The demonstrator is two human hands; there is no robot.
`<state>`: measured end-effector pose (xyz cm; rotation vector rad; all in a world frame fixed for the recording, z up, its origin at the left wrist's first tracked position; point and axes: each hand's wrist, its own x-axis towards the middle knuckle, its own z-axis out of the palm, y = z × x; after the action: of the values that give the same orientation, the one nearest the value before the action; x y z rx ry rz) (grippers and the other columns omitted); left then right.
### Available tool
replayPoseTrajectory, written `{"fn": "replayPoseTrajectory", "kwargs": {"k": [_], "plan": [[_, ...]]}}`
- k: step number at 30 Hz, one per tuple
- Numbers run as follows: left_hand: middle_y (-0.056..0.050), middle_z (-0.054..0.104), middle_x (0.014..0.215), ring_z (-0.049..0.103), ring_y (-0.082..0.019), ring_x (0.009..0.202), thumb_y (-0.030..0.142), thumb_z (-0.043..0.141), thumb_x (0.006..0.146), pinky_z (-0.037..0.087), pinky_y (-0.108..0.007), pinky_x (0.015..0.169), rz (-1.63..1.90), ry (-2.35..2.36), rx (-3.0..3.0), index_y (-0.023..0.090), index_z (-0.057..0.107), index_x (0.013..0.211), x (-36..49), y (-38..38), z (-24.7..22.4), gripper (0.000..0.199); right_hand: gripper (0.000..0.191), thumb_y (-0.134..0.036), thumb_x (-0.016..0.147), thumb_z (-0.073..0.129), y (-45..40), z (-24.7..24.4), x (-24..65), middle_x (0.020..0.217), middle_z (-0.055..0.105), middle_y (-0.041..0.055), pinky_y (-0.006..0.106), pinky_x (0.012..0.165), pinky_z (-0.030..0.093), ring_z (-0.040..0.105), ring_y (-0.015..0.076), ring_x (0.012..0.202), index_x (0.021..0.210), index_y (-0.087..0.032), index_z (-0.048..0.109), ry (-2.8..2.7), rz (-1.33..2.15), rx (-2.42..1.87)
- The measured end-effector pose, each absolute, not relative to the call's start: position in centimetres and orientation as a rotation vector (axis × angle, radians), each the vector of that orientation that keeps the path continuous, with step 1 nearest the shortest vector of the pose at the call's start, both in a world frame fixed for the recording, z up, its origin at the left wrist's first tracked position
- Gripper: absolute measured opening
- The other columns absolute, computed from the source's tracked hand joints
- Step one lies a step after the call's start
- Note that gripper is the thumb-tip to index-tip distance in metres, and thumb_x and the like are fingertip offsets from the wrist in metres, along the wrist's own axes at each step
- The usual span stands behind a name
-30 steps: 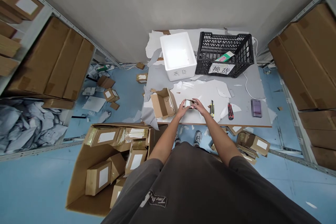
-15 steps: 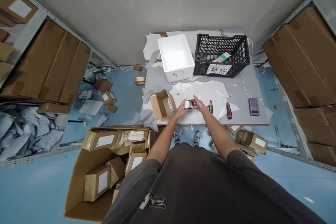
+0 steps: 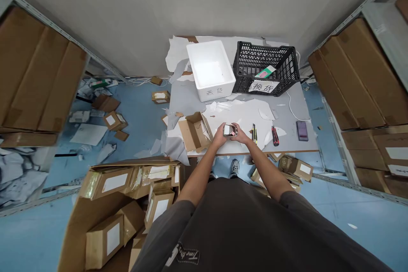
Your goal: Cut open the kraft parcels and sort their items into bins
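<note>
Over the near part of the table, both hands hold one small item [image 3: 228, 130] with a white face, a pink patch and a dark edge; its exact kind is too small to tell. My left hand [image 3: 219, 137] wraps its left end, and my right hand [image 3: 241, 135] grips its right end. Just left of my left hand stands an open cardboard box [image 3: 188, 136] with its flaps up. A yellow-and-black utility knife [image 3: 254, 134] lies right of my right hand, and a red-and-black cutter [image 3: 275, 136] lies farther right.
A white foam box [image 3: 216, 92] and a black plastic crate [image 3: 266, 87] with a green-and-white packet [image 3: 265, 72] inside stand at the back. A purple, blurred item [image 3: 302, 131] lies at the right. A large carton [image 3: 73, 225] of small boxes stands lower left. Shelved cartons [image 3: 353, 76] flank me.
My right hand's spread fingers have closed onto the item's right end. My left hand stays on it. The whole view has shifted slightly, with the table now farther left.
</note>
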<state>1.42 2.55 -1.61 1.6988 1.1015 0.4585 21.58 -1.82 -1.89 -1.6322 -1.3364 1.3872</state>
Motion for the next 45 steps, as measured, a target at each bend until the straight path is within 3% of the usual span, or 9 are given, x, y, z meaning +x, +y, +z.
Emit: {"fn": "replayPoseTrajectory", "kwargs": {"k": [3,10,19,27,32,36,40,42,45], "plan": [[-0.017,0.048,0.170,0.045,-0.034,0.159,0.004,0.074,0.078,0.040,-0.054,0.132,0.407,1.034,1.849,0.023,0.045,0.167,1.3,3.3,-1.1,0.096,0.091,-0.033,0.065,0.080,-2.8,-2.0,21.0,0.158,0.057,0.0146,0.053,0.120,0.048,0.058,0.0360,0.143,0.151,-0.026,0.051,-1.411,1.153,-1.715],[-0.013,0.066,0.146,0.066,-0.034,0.133,0.014,0.078,0.083,0.055,-0.049,0.114,0.122,1.081,1.997,0.025,0.063,0.146,1.2,5.5,1.0,0.065,0.072,-0.027,0.066,0.076,-2.2,-1.8,19.9,0.137,0.069,0.0124,0.055,0.116,0.049,0.061,0.0386,0.132,0.137,-0.026,0.063,-1.541,0.958,-1.814],[-0.012,0.070,0.141,0.057,-0.039,0.142,0.029,0.090,0.078,0.056,-0.050,0.110,0.121,1.157,2.064,0.029,0.064,0.147,3.6,7.6,6.0,0.074,0.071,-0.023,0.064,0.084,1.0,0.8,24.1,0.129,0.072,0.0108,0.057,0.119,0.046,0.057,0.0409,0.135,0.133,-0.030,0.071,-1.721,0.917,-1.658],[-0.011,0.072,0.138,0.052,-0.038,0.141,0.025,0.092,0.075,0.051,-0.047,0.118,0.334,1.047,2.375,0.022,0.067,0.144,16.8,18.8,16.3,0.074,0.077,-0.029,0.065,0.095,12.6,11.1,38.3,0.135,0.068,0.0122,0.056,0.123,0.040,0.053,0.0425,0.139,0.138,-0.024,0.070,-1.782,0.648,-1.569],[-0.011,0.072,0.137,0.052,-0.037,0.140,0.029,0.094,0.074,0.049,-0.047,0.118,0.427,0.992,2.517,0.021,0.065,0.146,25.0,27.7,20.9,0.077,0.078,-0.035,0.069,0.096,21.0,16.5,46.0,0.136,0.068,0.0115,0.054,0.118,0.044,0.055,0.0405,0.136,0.140,-0.024,0.066,-1.819,0.441,-1.594],[-0.011,0.073,0.135,0.055,-0.038,0.136,0.031,0.094,0.073,0.051,-0.048,0.116,0.386,1.059,2.560,0.023,0.065,0.144,28.1,34.0,20.7,0.077,0.072,-0.030,0.069,0.093,27.7,16.5,48.2,0.130,0.070,0.0106,0.052,0.110,0.050,0.060,0.0374,0.127,0.136,-0.025,0.065,-1.820,0.423,-1.635],[-0.012,0.071,0.141,0.057,-0.039,0.138,0.031,0.095,0.073,0.049,-0.051,0.120,0.307,1.142,2.532,0.023,0.062,0.148,28.3,38.9,18.2,0.082,0.076,-0.025,0.068,0.093,33.1,13.9,47.9,0.133,0.070,0.0129,0.054,0.113,0.050,0.060,0.0385,0.130,0.138,-0.023,0.065,-1.825,0.500,-1.651],[-0.013,0.068,0.146,0.055,-0.038,0.142,0.030,0.095,0.073,0.046,-0.051,0.124,0.244,1.151,2.517,0.021,0.060,0.152,28.0,40.3,17.1,0.087,0.083,-0.027,0.067,0.094,34.7,12.5,47.6,0.142,0.067,0.0138,0.059,0.116,0.048,0.058,0.0403,0.137,0.145,-0.024,0.062,-1.815,0.565,-1.651],[-0.019,0.052,0.164,0.043,-0.041,0.156,0.031,0.099,0.069,0.040,-0.053,0.130,0.173,1.173,2.487,0.019,0.047,0.165,27.1,41.1,16.3,0.110,0.107,-0.035,0.066,0.097,35.7,11.7,47.8,0.161,0.056,0.0140,0.069,0.125,0.037,0.046,0.0442,0.154,0.162,-0.030,0.050,-1.810,0.657,-1.650]]}}
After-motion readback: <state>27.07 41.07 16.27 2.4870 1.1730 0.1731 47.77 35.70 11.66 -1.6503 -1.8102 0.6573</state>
